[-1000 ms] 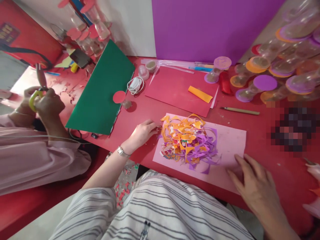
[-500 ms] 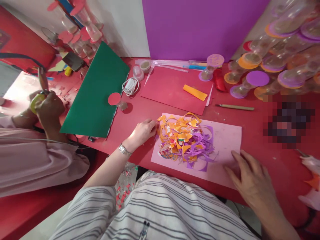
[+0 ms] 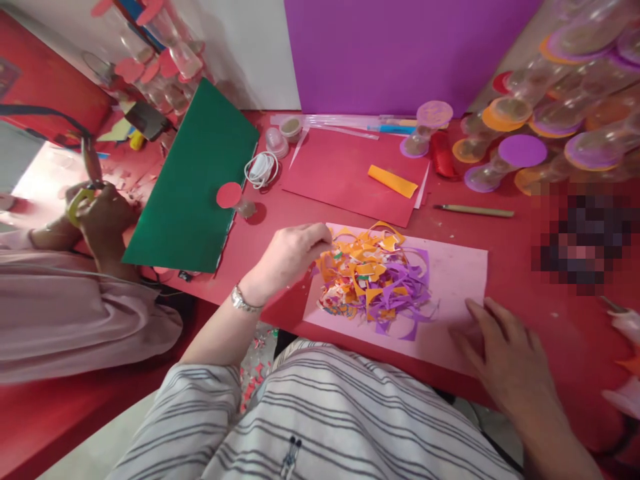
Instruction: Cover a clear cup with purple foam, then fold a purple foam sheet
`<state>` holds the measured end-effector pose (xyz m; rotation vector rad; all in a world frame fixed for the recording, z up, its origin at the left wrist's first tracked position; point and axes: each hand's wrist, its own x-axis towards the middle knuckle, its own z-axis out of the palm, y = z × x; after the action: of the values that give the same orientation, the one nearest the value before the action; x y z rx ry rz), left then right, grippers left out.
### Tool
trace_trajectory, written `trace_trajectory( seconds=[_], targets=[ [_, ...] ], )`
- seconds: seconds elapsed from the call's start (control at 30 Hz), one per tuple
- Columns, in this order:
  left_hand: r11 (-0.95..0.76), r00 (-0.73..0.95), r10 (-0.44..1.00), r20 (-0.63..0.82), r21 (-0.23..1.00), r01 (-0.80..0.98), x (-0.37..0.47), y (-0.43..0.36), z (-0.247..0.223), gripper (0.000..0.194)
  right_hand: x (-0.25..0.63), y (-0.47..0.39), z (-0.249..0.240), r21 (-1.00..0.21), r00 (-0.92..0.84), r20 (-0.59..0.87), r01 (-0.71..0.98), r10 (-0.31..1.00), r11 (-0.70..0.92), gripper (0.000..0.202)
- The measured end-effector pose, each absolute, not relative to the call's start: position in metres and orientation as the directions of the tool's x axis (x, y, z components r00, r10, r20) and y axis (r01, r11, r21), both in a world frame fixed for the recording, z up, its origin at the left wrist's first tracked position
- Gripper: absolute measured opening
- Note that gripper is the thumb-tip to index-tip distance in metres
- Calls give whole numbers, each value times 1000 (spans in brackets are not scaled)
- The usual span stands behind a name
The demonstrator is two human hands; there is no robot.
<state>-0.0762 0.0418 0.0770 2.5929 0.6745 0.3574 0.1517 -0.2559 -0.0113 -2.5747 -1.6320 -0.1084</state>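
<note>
A pile of orange and purple paper scraps (image 3: 367,273), with bits of white, red and green in it, lies on a pink paper sheet (image 3: 457,280) in front of me. My left hand (image 3: 295,253), a watch on its wrist, is over the upper left edge of the pile with thumb and fingertips pinched together. Whatever they grip, if anything, is too small to tell. At the sheet's right edge rests my right hand (image 3: 510,347), fingers apart, the fingertips on the paper and nothing in the grasp.
Behind the sheet lie red card (image 3: 345,167), an orange paper strip (image 3: 393,181) and a wooden-handled tool (image 3: 475,211). Sand timers (image 3: 500,163) crowd the right. A green folder (image 3: 195,187) stands at left, beside a co-worker's hands (image 3: 103,213) holding pliers-like tool (image 3: 90,163).
My left hand has risen from the table at the pile's left side and moved a little to the right, its fingers now pinched. My right hand stays in nearly the same place.
</note>
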Motion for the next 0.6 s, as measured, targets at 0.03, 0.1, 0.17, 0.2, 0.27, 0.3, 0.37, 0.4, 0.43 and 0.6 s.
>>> trace_trajectory(
  seconds=[0.03,0.1,0.17,0.2,0.27,0.3,0.37,0.4,0.43,0.6],
  targets=[
    [-769,831,540,137,481,421,-84,45,77,16,152,-255,-10,-34,412,128,911,902,-411,65],
    [-740,812,574,103,489,461,-100,51,72,14,152,-253,-7,-27,372,172,927,912,-373,63],
    [-715,807,590,27,483,506,-115,53,63,11,153,-250,-5,-19,331,218,942,918,-335,60],
    [-701,797,604,-13,467,539,-122,53,57,9,154,-249,-5,-12,309,239,949,920,-316,58],
    [-673,757,650,-68,410,615,-132,52,44,6,155,-248,-4,9,269,277,959,922,-283,55],
    [-662,739,669,-81,386,642,-135,51,38,12,156,-248,-5,18,253,289,963,923,-269,54],
    [-653,727,680,-94,373,659,-139,50,27,30,158,-248,-6,32,232,299,967,926,-253,54],
    [-651,732,674,-100,387,653,-139,50,22,37,158,-248,-6,34,231,299,967,926,-252,54],
    [-646,737,668,-108,407,645,-137,52,18,41,158,-248,-7,34,233,298,967,926,-254,54],
    [-562,687,717,-118,486,670,-116,68,10,46,157,-248,-7,39,225,309,968,924,-248,54]
  ],
)
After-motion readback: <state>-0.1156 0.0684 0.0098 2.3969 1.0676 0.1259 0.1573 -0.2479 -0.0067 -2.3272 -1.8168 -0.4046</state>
